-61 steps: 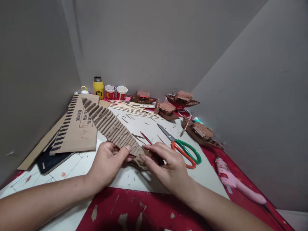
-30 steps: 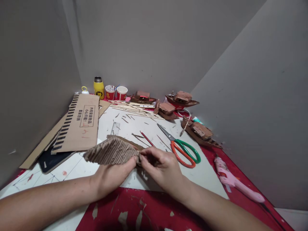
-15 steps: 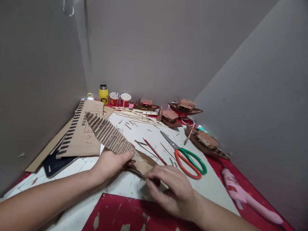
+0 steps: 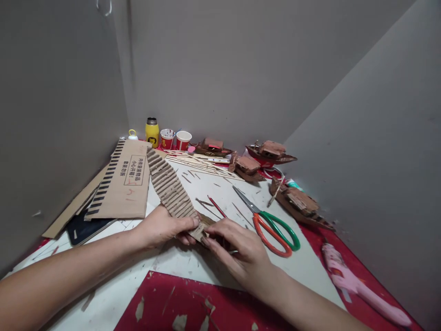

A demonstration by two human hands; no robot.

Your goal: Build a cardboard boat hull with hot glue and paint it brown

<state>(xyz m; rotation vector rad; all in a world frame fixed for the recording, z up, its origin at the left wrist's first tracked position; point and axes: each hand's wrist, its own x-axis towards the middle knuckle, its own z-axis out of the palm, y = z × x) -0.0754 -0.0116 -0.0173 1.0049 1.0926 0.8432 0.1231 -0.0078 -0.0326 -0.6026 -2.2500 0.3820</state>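
Observation:
A long pointed piece of corrugated cardboard, its ridges bare, slants up and to the left above the white work sheet. My left hand is closed on its lower part, thumb on top and fingers underneath. The fingers of my right hand pinch the near end of the same piece, where smooth brown paper shows. Just beyond the hands lie a red pencil and thin brown scraps. Scissors with one orange and one green handle rest to the right, blades partly apart.
Printed flat cardboard lies over a dark tablet-like object at left. A yellow bottle, paper cups, thin sticks and several brown model boats line the back. A pink glue gun lies at right.
The corrugated piece has swung to a steeper slant, its tip moving right. My right hand has moved slightly up and closer to my left hand. The view has shifted slightly.

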